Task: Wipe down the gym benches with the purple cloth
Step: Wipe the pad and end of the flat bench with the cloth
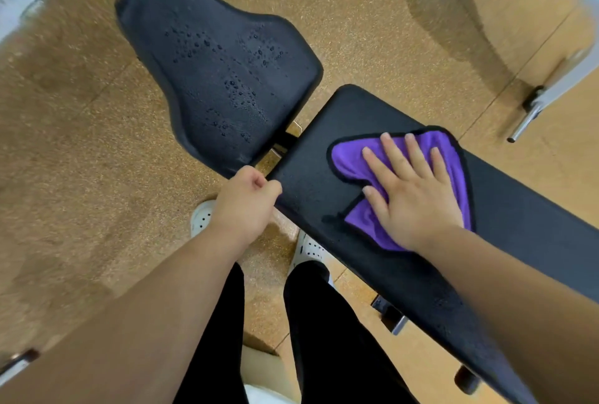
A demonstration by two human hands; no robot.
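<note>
A black bench is split into two pads. The long back pad (308, 160) runs from the centre to the lower right. The purple cloth (350, 157), edged in black, lies flat on it. My right hand (411, 196) presses on the cloth with straight, spread fingers. My left hand (246, 202) is curled at the near corner of this pad, its fingertips against the pad's edge. The seat pad (207, 60) lies at the upper left and carries several water droplets.
Speckled tan rubber flooring (81, 144) surrounds the bench. A grey metal frame leg (547, 96) stands at the right edge. My white shoes (202, 217) and black trousers are below, close to the bench's metal support (392, 316).
</note>
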